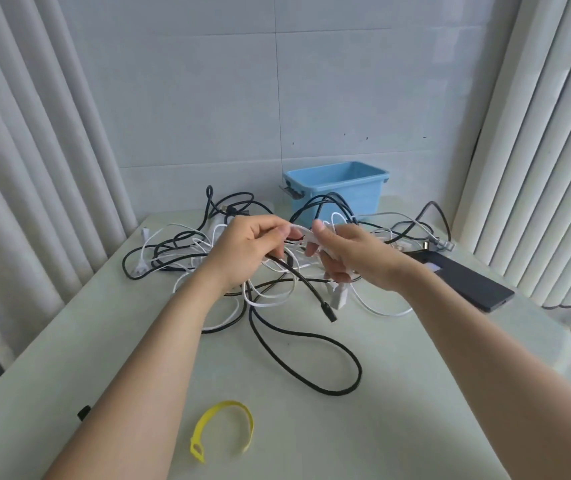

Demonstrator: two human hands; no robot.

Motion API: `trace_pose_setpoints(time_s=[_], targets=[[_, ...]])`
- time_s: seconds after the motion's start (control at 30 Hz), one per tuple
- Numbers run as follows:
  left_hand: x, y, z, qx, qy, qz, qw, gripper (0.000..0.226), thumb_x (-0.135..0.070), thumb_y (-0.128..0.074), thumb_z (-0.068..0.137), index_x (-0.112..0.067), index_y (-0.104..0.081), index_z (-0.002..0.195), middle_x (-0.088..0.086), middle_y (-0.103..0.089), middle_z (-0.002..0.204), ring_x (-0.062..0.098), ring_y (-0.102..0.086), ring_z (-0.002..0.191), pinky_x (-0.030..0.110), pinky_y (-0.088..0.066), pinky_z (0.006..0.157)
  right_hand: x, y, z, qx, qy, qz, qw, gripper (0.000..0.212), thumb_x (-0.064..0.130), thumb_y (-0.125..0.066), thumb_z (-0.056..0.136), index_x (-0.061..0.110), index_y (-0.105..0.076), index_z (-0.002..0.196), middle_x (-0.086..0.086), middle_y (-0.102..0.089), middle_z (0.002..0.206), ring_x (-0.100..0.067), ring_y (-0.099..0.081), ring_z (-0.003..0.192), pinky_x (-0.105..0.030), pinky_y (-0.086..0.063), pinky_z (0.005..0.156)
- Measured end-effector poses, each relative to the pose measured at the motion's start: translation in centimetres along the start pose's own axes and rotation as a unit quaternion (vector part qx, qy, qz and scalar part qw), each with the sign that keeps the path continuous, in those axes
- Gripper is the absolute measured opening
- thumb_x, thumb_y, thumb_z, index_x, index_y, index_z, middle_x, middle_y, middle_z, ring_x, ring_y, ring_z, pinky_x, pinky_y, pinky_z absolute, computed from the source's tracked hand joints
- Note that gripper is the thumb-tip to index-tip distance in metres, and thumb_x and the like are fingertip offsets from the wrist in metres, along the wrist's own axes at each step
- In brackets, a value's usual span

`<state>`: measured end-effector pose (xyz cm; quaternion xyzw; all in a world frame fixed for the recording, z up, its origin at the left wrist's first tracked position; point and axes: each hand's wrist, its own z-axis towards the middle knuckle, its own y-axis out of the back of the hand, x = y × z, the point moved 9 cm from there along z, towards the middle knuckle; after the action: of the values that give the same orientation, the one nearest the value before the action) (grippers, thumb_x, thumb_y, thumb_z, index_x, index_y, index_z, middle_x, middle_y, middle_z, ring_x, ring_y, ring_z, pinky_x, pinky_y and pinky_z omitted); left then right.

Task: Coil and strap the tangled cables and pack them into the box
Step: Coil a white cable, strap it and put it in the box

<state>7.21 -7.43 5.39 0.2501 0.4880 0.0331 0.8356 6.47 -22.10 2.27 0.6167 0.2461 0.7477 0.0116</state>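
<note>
Both hands, left hand (242, 251) & right hand (350, 254), pinch white cable (303, 233) (raised)

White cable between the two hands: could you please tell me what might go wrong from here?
1. The white cable, pinched by the left hand and right hand, is tangled with the black cable; pulling may tighten the knot.
2. Dragged loops could push the dark flat device toward the table edge.

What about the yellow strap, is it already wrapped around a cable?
No, the yellow strap lies loose and curved on the table, wrapped around nothing and apart from the cables.
</note>
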Motion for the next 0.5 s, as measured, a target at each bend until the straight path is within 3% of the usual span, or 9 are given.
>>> trace_pose_setpoints(time_s=[0.13, 0.27, 0.4, 0.5], targets=[[1.1, 0.1, -0.4, 0.034, 0.03, 0.022, 0.999, 0.018, -0.013, -0.069, 0.093, -0.019, -0.076, 0.109, 0.0, -0.077, 0.098, 0.017, -0.072, 0.097, 0.033, -0.055, 0.093, 1.7, 1.2, 0.0, -0.072, 0.051, -0.005, 0.996, 0.037, 0.032, -0.069, 0.09, 0.0, -0.055, 0.077, -0.007, -0.036, 0.06, -0.015, -0.035, 0.05, -0.022, -0.037, 0.046], [1.9, 0.3, -0.5, 0.056, 0.05, 0.087, 0.993, 0.036, -0.002, -0.071, 0.087, -0.019, -0.073, 0.119, -0.01, -0.074, 0.111, -0.001, -0.068, 0.106, 0.026, -0.05, 0.102, 1.0, 3.6, 0.1, -0.16, 0.046, 0.032, 0.986, 0.039, 0.031, -0.068, 0.093, 0.012, -0.047, 0.066, -0.003, -0.036, 0.052, -0.017, -0.033, 0.046, -0.023, -0.034, 0.045], [2.3, 1.6, -0.3, -0.005, 0.043, 0.145, 0.989, 0.024, -0.013, -0.074, 0.088, -0.023, -0.076, 0.11, -0.011, -0.076, 0.103, -0.001, -0.069, 0.098, 0.027, -0.053, 0.097, 0.8, 4.8, 0.0, -0.221, 0.045, 0.017, 0.974, 0.038, 0.029, -0.071, 0.092, 0.001, -0.054, 0.072, -0.003, -0.039, 0.052, -0.014, -0.035, 0.045, -0.024, -0.037, 0.045], [1.9, 2.1, -0.2, -0.036, 0.029, 0.176, 0.983, 0.017, -0.015, -0.075, 0.088, -0.02, -0.078, 0.103, -0.007, -0.076, 0.095, 0.002, -0.07, 0.087, 0.022, -0.055, 0.087, 1.0, 5.4, -0.4, -0.256, 0.053, 0.011, 0.965, 0.033, 0.026, -0.073, 0.09, 0.004, -0.055, 0.074, 0.001, -0.039, 0.05, -0.013, -0.035, 0.045, -0.022, -0.035, 0.043]])
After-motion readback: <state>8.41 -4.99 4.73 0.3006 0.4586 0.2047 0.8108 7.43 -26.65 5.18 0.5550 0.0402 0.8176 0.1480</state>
